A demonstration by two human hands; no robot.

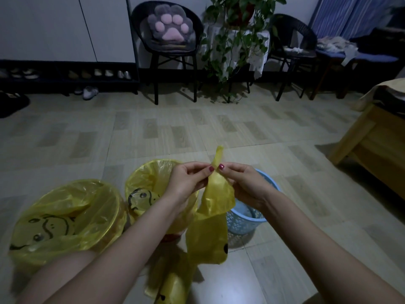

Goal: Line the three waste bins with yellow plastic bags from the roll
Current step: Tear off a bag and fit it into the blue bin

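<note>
Both hands pinch the top of a yellow plastic bag point(215, 207) that hangs down in front of me. My left hand point(188, 178) grips it from the left and my right hand point(243, 183) from the right, thumbs nearly touching. On the floor at the left stands a bin lined with a yellow bag point(65, 218) printed with a duck face. A second lined bin point(149, 189) stands beside it, partly behind my left wrist. A light blue perforated bin point(247, 220) sits under my right hand with no liner visible. The yellow roll point(173, 286) lies on the floor below the hanging bag.
Tiled floor stretches ahead. A black chair with a paw cushion point(171, 29), a trailing plant on a stand point(236, 36) and another black chair point(293, 47) line the far wall. A shoe rack point(65, 75) is far left, a wooden bed corner point(372, 139) at right.
</note>
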